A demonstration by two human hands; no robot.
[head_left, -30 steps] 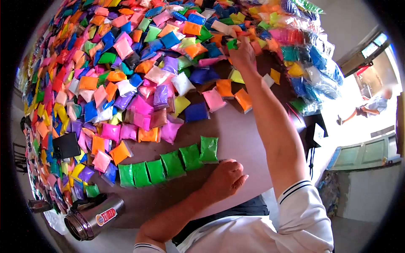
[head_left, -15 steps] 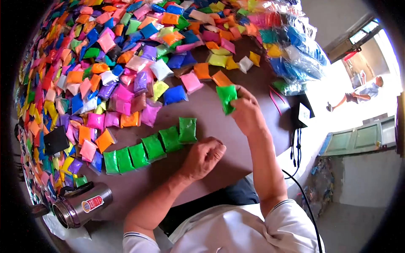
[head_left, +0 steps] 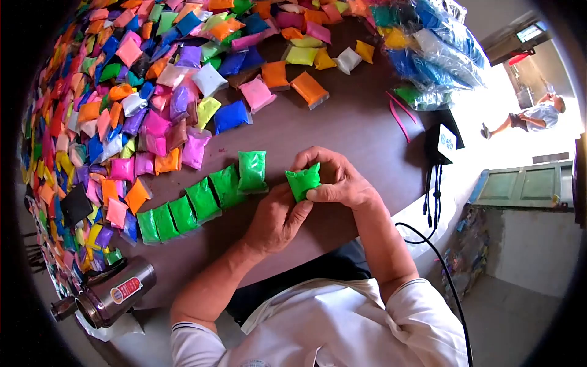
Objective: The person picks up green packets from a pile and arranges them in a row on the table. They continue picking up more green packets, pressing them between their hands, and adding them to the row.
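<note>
A small green packet (head_left: 303,181) is pinched between the thumb and fingers of my right hand (head_left: 339,180), above the brown table near its front edge. My left hand (head_left: 274,217) is beside it on the left, its fingertips reaching the packet's lower left side; whether they grip it is hard to make out. Just left of my hands, several green packets (head_left: 200,200) lie side by side in a slanting row. The row's nearest packet (head_left: 252,171) sits right above my left hand.
Many coloured packets (head_left: 156,125) are heaped at the left and back. A metal flask (head_left: 116,293) lies front left. Clear bags (head_left: 437,52) fill the back right, near a pink ribbon (head_left: 400,117) and black box (head_left: 445,144). Another person (head_left: 538,115) is far right.
My right hand has brought the green packet down and left, beside my left hand. My left hand has opened from a curled pose towards the packet. The camera view has shifted slightly.
</note>
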